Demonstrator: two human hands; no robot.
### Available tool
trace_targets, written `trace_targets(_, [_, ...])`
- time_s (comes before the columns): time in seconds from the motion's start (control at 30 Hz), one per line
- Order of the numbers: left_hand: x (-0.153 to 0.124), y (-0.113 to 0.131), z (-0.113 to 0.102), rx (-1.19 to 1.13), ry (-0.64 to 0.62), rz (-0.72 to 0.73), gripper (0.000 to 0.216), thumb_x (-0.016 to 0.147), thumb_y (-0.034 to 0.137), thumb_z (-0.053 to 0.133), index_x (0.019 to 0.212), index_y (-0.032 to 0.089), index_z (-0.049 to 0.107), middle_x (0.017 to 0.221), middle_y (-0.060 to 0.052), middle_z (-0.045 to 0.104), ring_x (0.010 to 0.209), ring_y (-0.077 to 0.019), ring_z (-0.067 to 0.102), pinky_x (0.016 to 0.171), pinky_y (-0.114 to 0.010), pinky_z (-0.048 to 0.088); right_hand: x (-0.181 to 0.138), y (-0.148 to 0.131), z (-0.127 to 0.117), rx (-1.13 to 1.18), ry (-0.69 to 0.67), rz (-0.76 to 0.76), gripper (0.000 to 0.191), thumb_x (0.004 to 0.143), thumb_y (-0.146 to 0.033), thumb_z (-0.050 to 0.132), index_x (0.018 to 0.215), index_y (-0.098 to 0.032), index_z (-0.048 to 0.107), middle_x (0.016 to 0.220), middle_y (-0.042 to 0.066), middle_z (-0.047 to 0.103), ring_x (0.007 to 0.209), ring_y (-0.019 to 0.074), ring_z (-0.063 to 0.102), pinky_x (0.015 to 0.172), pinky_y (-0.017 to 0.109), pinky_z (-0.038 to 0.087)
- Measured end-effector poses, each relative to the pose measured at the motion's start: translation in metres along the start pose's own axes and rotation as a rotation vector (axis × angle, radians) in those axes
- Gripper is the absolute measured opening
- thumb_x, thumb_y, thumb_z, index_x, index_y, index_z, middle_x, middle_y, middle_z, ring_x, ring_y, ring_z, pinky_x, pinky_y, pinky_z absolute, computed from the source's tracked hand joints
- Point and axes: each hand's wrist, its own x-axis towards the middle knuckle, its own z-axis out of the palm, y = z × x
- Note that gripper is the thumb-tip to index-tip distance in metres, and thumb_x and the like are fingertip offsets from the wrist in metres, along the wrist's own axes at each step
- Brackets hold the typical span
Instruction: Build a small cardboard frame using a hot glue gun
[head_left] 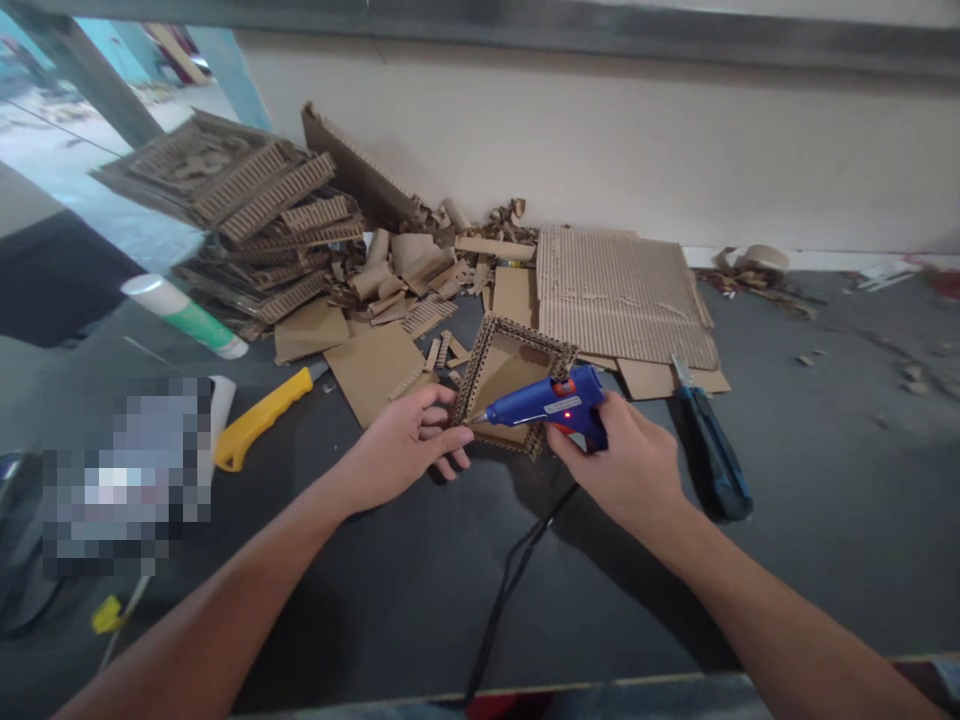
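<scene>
My right hand (pixel 634 455) grips a blue hot glue gun (pixel 536 400), its small red light lit and its nozzle pointing left. The nozzle tip is at the near left corner of a small cardboard tray (pixel 559 358) with corrugated walls. That same corner is pinched by my left hand (pixel 416 440), thumb in front and fingers around the outside. The tray is tilted a little, and the glue gun covers part of its near side. A black cord (pixel 510 580) runs from below the right hand to the table's front edge.
Stacked cardboard trays (pixel 247 220) and scraps (pixel 397 265) lie at the back left, corrugated sheets (pixel 622 295) behind the tray. A yellow-handled knife (pixel 262 420) and a white-green tube (pixel 184 315) lie left; a blue box cutter (pixel 712 450) with its blade out lies right.
</scene>
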Motion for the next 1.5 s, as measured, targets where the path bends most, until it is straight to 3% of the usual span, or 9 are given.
trace_targets(0.33, [0.003,-0.005,0.000,0.019,0.020,0.011,0.038,0.087,0.037,0.065,0.113,0.019,0.043,0.070,0.000,0.069,0.061,-0.0183,0.070,0.055,-0.028,0.058,-0.003,-0.002,0.002,-0.013,-0.032,-0.120,0.014,0.089,-0.031,0.054,0.085,-0.018,0.052,0.064,-0.001,0.058,0.056,0.0141,0.062,0.045,0.024,0.035])
trace_targets(0.67, [0.002,0.000,0.002,0.004,0.016,0.004,0.036,0.087,0.034,0.064,0.112,0.019,0.043,0.067,-0.001,0.071,0.057,-0.0180,0.069,0.054,-0.029,0.057,0.002,-0.001,-0.006,0.028,-0.078,-0.140,0.003,0.088,-0.021,0.051,0.089,-0.019,0.054,0.065,0.000,0.061,0.057,0.0145,0.062,0.046,0.023,0.035])
trace_targets(1.2, [0.003,0.004,-0.002,0.004,0.065,-0.012,0.033,0.087,0.035,0.065,0.107,0.018,0.045,0.064,0.000,0.071,0.055,-0.0168,0.068,0.053,-0.027,0.056,0.001,0.004,-0.008,0.002,-0.118,-0.162,0.015,0.089,-0.019,0.049,0.102,-0.015,0.057,0.072,0.002,0.063,0.063,0.0149,0.063,0.049,0.023,0.038])
trace_targets(1.5, [0.003,0.006,-0.006,0.021,0.092,-0.036,0.041,0.086,0.037,0.065,0.116,0.016,0.045,0.065,-0.001,0.071,0.055,-0.0176,0.068,0.055,-0.029,0.056,-0.001,0.007,-0.008,0.005,-0.114,-0.140,0.019,0.088,-0.019,0.050,0.104,-0.015,0.058,0.075,0.004,0.066,0.066,0.0171,0.066,0.048,0.025,0.041])
